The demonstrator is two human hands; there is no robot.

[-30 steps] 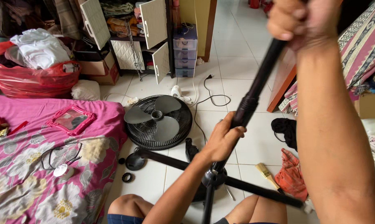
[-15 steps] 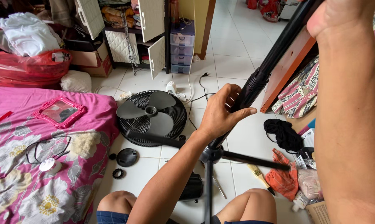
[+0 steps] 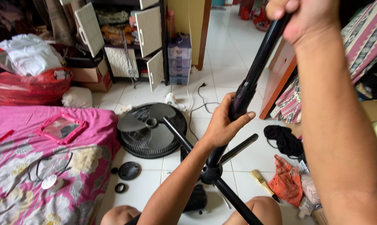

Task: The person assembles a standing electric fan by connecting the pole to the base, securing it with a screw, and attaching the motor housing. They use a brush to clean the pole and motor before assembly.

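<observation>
Left hand [image 3: 223,125]: fingers wrapped and clamped on the black telescopic metal fan pole [image 3: 255,75] at its thicker ribbed collar, thumb over the front. Forearm rises from the lower edge of the view, wrist straight.

Right hand [image 3: 303,18]: closed in a fist on the slimmer upper tube of the same pole, near the top edge of the view. Forearm runs down the right side, elbow out of sight.

Pole: tilted, its top leaning up and to the right, its foot seated in the black cross-shaped stand hub [image 3: 210,174] between the person's knees. Three black stand legs [image 3: 178,133] show radiating from the hub, above the white tiled floor [image 3: 234,54].

Handling note, as a judgement: keep the lower grip firm on the collar and the two hands in line with the tube, so that the inner tube does not bind and the hub does not swing.

Nearby on the floor: round black fan grille with grey three-blade propeller [image 3: 152,128], just beyond the legs; small black round cap [image 3: 129,171] and black ring nut [image 3: 120,188] beside the pink floral mattress [image 3: 34,179]; wooden-handled paintbrush [image 3: 261,180] and orange cloth [image 3: 285,182] to the right.
</observation>
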